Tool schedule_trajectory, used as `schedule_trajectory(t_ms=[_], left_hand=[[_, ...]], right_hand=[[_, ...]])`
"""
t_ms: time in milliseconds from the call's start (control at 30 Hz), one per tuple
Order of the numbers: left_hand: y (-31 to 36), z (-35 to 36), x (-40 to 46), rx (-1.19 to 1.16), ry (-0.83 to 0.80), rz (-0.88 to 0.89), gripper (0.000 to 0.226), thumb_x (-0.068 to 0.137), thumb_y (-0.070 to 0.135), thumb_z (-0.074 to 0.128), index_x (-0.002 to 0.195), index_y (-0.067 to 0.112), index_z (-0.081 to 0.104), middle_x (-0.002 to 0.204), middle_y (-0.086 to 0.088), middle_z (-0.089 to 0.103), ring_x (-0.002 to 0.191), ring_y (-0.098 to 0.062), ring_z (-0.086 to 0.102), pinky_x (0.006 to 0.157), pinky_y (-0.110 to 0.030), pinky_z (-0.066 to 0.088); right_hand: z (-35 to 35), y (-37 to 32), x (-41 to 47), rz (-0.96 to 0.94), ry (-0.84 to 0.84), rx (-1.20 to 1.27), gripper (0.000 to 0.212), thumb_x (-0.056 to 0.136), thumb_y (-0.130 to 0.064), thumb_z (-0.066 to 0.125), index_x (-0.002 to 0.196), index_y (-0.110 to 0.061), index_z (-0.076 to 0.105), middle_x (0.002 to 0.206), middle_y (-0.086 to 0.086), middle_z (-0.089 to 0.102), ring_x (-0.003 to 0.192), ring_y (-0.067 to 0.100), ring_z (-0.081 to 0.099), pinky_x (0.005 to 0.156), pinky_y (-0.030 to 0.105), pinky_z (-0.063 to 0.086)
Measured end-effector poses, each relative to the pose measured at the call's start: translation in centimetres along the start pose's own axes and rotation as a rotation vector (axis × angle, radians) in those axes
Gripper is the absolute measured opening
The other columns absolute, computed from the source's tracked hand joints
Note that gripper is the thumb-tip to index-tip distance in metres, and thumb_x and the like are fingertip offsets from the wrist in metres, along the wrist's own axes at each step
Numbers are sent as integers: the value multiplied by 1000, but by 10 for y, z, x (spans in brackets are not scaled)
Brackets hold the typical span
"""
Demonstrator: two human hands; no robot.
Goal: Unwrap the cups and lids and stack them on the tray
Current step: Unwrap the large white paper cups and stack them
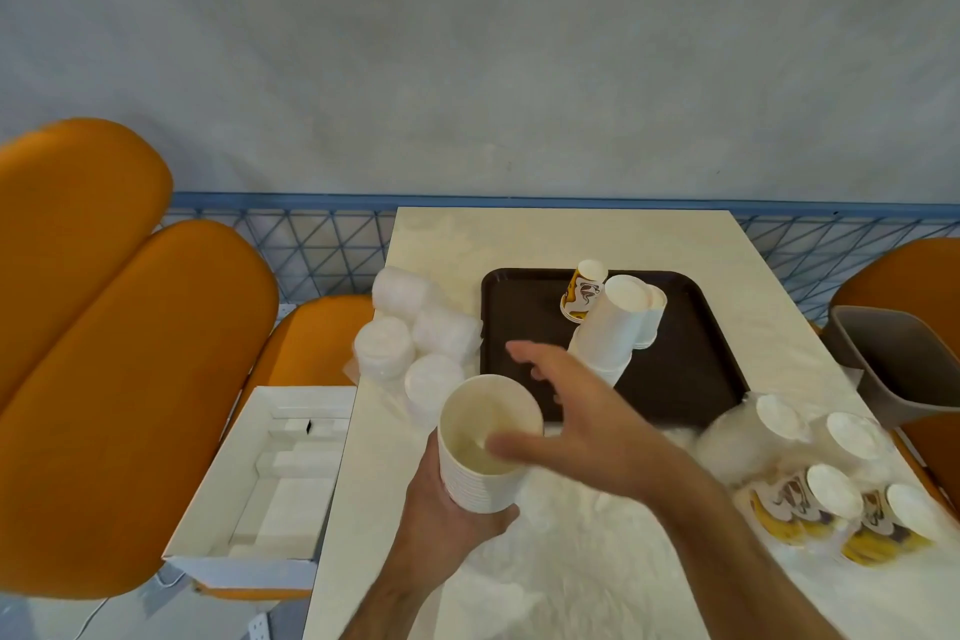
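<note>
Nested stack of white paper cups (485, 447) is gripped from below and around the lower wall by left hand (449, 509), fingers curled round it, near the table's (545, 234) near-centre, just short of the dark tray (519, 307). Mouth is pointed up and slightly toward the camera; long axis is near upright, a little tilted.

Right hand (576, 416) is held over the stack's right rim, fingers spread and motion-blurred, nothing clamped; contact with the rim cannot be confirmed.

Handling, judged: light, thin-walled, easily crushed. Grip is best taken around the ribbed rim band, where stacked rims stiffen it, not mid-wall.

On the tray, a taller white cup stack (608, 327) is leaned, tilted left-to-right, beside a printed cup (582, 299). It is judged likely to topple if bumped.

Wrapped lids (415, 343) are left of the tray; wrapped printed cups (831, 499) at near right.
</note>
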State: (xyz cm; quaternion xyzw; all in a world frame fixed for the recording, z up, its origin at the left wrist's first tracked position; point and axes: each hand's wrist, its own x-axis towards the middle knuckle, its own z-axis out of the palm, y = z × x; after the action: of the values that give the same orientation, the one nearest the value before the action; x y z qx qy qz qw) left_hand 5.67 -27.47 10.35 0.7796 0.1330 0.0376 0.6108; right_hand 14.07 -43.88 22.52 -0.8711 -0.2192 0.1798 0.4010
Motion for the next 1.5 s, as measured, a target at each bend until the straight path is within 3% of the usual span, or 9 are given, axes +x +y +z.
schedule_trajectory(t_ms=[133,333,500,767,1000,1200,1267,1367,1500], left_hand=[[3,0,1,30,-23,20,92,54,19,98,129,27,45,114,18,61,106,17,52,76,2,41],[-3,1,6,88,-61,0,90,53,38,94,130,28,47,116,14,62,108,-4,60,83,-5,47],[-4,4,7,120,-55,0,89,51,41,91,128,27,48,113,12,63,106,-8,61,90,-18,54],[-4,1,5,99,-60,-16,84,57,28,96,122,35,45,112,21,60,105,-1,60,76,0,44],[-9,2,6,21,-58,-24,94,46,48,92,127,31,49,116,11,66,110,-15,64,94,-37,57],[-11,2,6,31,-70,-27,87,51,36,96,123,41,48,115,19,64,107,-1,62,83,-13,52],[-10,1,5,10,-54,-21,90,50,32,97,124,42,48,114,21,66,107,-1,62,79,-12,52],[-8,-1,2,-16,-46,-8,95,51,24,97,129,42,46,116,27,64,109,2,61,76,-11,51],[-7,-2,1,-37,-51,7,97,54,13,97,129,43,44,116,31,62,109,5,60,75,-8,49]], right_hand=[[18,3,-4,-47,-67,-143,112,61,-56,90,151,-39,27,147,-24,33,134,3,33,112,31,37],[20,4,-1,-145,10,-209,99,62,-49,93,143,-38,38,131,-29,36,128,-1,36,101,14,29],[18,3,1,-133,-1,-195,97,57,-45,94,137,-35,41,129,-22,40,119,5,46,94,12,39],[7,-8,4,-101,-26,-164,92,55,-50,94,130,-39,41,120,-24,52,111,8,56,94,29,55],[6,-12,3,-125,3,-138,87,55,-49,96,125,-42,44,122,-25,45,114,5,51,94,19,48],[-1,-15,1,-115,14,-84,85,51,-59,88,122,-46,42,116,-25,57,111,9,59,97,42,53],[-5,-17,-1,-115,17,-23,84,55,-53,88,124,-45,42,116,-25,59,112,7,59,98,38,51],[-17,-26,-10,-148,69,177,76,66,-27,92,124,-38,44,115,-29,60,116,-4,55,92,11,45],[-30,-38,-19,-333,290,433,84,59,-33,85,130,-32,40,120,-16,56,118,16,58,94,28,52]])
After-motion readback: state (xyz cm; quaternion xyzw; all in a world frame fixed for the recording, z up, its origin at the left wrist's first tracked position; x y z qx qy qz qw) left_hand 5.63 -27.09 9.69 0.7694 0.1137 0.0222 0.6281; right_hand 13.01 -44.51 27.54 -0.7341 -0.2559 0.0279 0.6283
